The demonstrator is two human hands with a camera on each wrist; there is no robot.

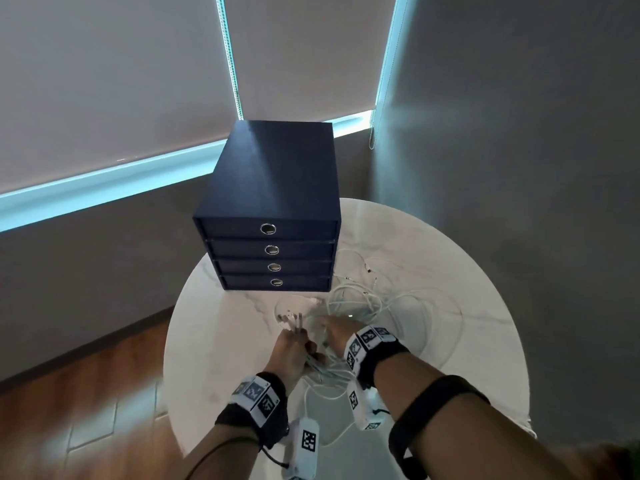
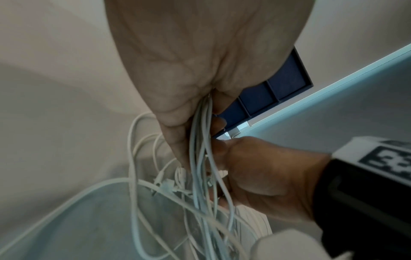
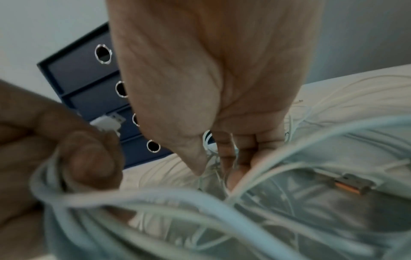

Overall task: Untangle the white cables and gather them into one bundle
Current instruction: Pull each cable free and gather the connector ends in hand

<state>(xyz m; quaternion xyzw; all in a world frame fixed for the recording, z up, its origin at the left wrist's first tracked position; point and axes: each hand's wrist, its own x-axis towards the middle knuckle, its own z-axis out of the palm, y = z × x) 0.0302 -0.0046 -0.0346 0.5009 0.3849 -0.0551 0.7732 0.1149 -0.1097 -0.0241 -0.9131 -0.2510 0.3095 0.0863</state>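
Several thin white cables (image 1: 363, 299) lie tangled in loops on the round white table (image 1: 450, 271). My left hand (image 1: 294, 344) grips a gathered bunch of strands (image 2: 201, 140) in its fist, and plug ends (image 1: 298, 320) stick out past the fingers. One white plug (image 3: 109, 123) shows above that fist in the right wrist view. My right hand (image 1: 329, 332) is just to its right, thumb and fingers pointing down into the tangle (image 3: 213, 163) and closing on thin strands. A metal USB plug (image 3: 351, 183) lies among the loose loops.
A dark blue box of several drawers (image 1: 273, 188) with round metal pulls stands at the back of the table, close behind the hands. More loose loops spread to the right. The table's front edge is near my wrists, with wooden floor (image 1: 86, 393) to the left.
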